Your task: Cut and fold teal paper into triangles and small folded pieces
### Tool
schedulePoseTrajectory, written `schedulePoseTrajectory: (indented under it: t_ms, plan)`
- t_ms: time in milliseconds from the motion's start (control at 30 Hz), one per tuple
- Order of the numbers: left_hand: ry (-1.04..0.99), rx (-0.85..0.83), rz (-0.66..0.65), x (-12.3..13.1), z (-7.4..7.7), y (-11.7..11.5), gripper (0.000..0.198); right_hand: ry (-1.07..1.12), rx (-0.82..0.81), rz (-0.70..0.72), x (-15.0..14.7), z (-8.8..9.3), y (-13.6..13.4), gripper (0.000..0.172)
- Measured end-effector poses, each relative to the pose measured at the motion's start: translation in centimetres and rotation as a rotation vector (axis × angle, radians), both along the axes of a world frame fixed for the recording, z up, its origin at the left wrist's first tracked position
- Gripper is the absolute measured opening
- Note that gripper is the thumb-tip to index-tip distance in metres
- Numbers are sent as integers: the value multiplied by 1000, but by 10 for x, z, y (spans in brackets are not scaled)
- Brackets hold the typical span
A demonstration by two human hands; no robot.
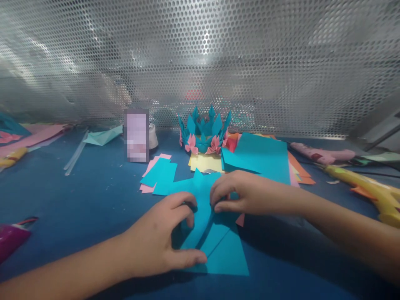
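Note:
A sheet of teal paper [229,260] lies in front of me with crease lines and a raised flap. Over its left side is my left hand [164,235], fingers bent and thumb spread away from them, the thumb resting on the paper. My right hand [229,192] pinches the raised edge of the teal paper between thumb and fingers. Behind the hands stands a folded teal paper crown [203,139] with pink paper butterflies around its base. Smaller teal paper pieces [164,177] lie over pink ones at the left.
Stacked teal sheets [259,156] lie over orange and yellow paper at the right. Beyond them are a pink glue gun [323,154] and a yellow glue gun [362,191]. A blurred-out upright phone [137,137] leans on a white spool [153,136]. Perforated metal [200,54] walls the back.

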State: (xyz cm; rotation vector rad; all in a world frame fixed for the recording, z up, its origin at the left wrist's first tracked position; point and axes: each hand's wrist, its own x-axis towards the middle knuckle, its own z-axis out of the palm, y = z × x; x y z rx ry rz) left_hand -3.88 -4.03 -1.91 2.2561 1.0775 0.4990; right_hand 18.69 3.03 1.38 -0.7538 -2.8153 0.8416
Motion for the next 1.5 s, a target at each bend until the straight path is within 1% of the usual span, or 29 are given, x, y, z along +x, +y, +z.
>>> schedulePoseTrajectory:
  t_ms: [133,233,367,467,567,733,800,1000,1267,1500]
  plan:
    - [-29,44,53,1,-1,3,6,1,-7,-115,-1,-8,3,15]
    - [-62,36,113,1,-2,6,10,3,28,-179,-2,-15,6,13]
    - [-72,-7,234,-1,-5,10,12,17,47,-245,-4,-20,8,11]
    - [-136,-58,258,-1,-7,11,9,10,63,-268,-5,-22,7,11]
    - [-174,-49,248,-2,-9,12,16,-2,127,-298,-7,-25,5,11]
    - [-64,37,152,-2,-7,11,18,-28,200,-327,-11,-29,4,13]
    - [-31,44,160,-2,-6,11,14,-49,219,-327,-12,-29,4,13]
    - [-13,72,163,-3,-10,12,16,-80,283,-336,-16,-33,2,13]
    - [22,90,126,-4,-11,16,11,-179,311,-389,-20,-35,-2,12]
    - [42,154,59,-5,-16,17,18,-227,337,-414,-22,-36,-4,14]
